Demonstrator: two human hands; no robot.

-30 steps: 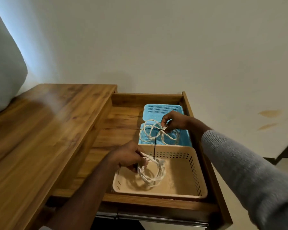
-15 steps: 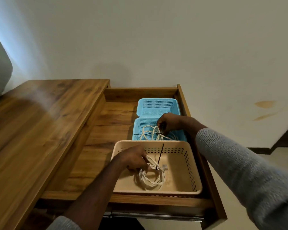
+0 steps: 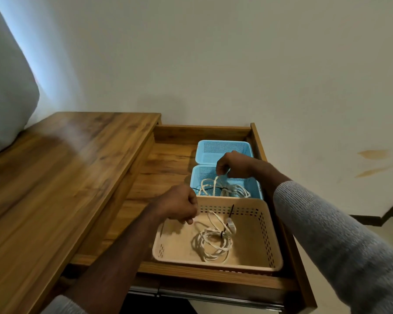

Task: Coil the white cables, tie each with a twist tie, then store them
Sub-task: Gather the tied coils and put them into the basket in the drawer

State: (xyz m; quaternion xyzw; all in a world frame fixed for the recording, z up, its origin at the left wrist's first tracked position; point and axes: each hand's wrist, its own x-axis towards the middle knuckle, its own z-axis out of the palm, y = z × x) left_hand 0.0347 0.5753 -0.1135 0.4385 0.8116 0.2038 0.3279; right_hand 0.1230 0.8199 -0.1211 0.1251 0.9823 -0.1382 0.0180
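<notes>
One coiled white cable [image 3: 213,242] lies on the floor of the beige basket [image 3: 273,236], bound by a black twist tie [image 3: 222,233] whose long end sticks up. My left hand [image 3: 179,207] hovers at the basket's left rim with its fingers curled, and the coil lies free below it. A second white cable [image 3: 222,190], also tied in black, sits in the near blue basket [image 3: 253,184]. My right hand [image 3: 234,165] is just above it and pinches a strand that rises from the coil.
A second, empty blue basket [image 3: 222,148] stands behind the first. All baskets sit in the open wooden drawer [image 3: 213,275] along its right side. The desk top [image 3: 66,177] runs to the left, with a pale cushion [image 3: 7,98] at its far end.
My left hand has set its coil down in the beige basket, let go and lifted to the rim. My right hand has lowered its coil into the near blue basket.
</notes>
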